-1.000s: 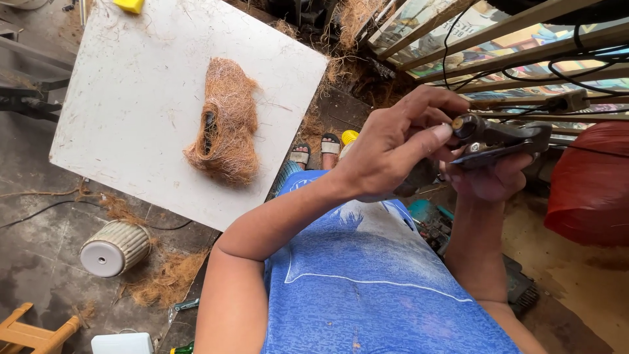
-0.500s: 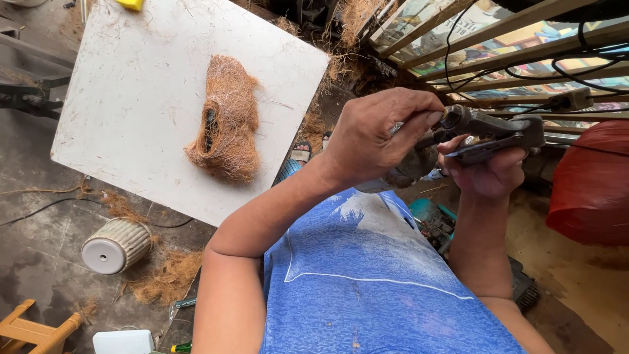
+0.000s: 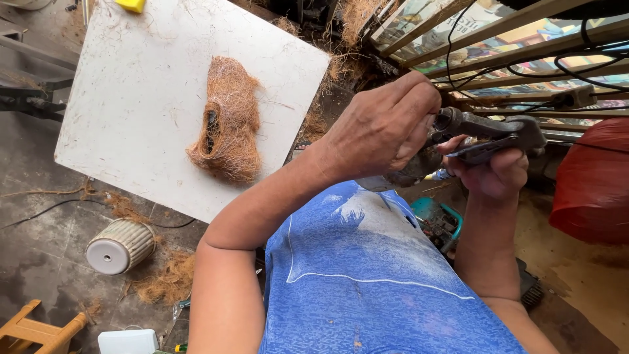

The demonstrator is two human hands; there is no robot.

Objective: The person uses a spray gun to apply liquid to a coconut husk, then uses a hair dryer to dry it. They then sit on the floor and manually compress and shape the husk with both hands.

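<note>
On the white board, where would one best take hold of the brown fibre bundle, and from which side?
Probably from above, pinching across the narrower middle of the fibre bundle. It lies flat and elongated on the white board, its sides unobstructed, apart from both hands; the flared, frayed lower end looks loose and likely to shed.

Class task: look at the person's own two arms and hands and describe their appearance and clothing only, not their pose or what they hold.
Both forearms are bare: no sleeves reach them, and no gloves cover the left hand or the right hand. No watch, ring or bracelet shows. The person wears a blue T-shirt with a faded white print, dusted pale.
</note>
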